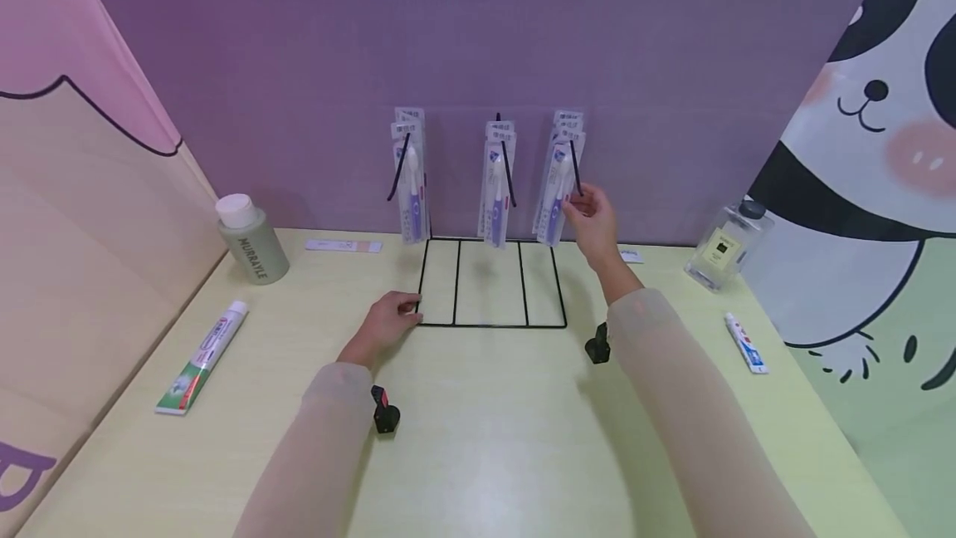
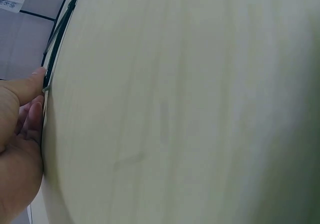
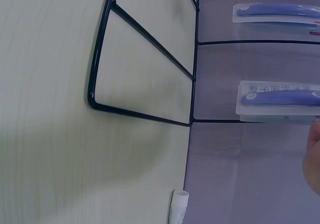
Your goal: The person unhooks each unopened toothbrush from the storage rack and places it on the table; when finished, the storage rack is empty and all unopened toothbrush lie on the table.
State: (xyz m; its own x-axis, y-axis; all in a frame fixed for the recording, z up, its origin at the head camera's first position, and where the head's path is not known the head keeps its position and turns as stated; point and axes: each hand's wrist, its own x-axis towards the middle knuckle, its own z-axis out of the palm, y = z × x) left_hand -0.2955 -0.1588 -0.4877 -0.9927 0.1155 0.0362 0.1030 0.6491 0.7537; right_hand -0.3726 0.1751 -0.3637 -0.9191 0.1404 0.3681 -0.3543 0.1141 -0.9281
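Observation:
A black wire rack (image 1: 490, 326) stands on the table, its hooks hung with packaged toothbrushes in three groups. My left hand (image 1: 390, 318) pinches the front left corner of the rack's base; in the left wrist view, the thumb (image 2: 31, 86) lies against the wire. Up at the right hook, my right hand (image 1: 595, 222) holds the lower right edge of a packaged toothbrush (image 1: 554, 193) between thumb and fingers. Other packaged toothbrushes hang in the middle (image 1: 495, 198) and on the left (image 1: 411, 189). Only a bit of the right hand (image 3: 313, 159) shows in the right wrist view.
On the left are a grey-green bottle (image 1: 254, 247) and a toothpaste tube (image 1: 203, 359). A glass bottle (image 1: 724, 249) and a small toothpaste tube (image 1: 745, 344) lie to the right. A flat strip (image 1: 343, 246) lies near the purple back wall (image 1: 299, 65).

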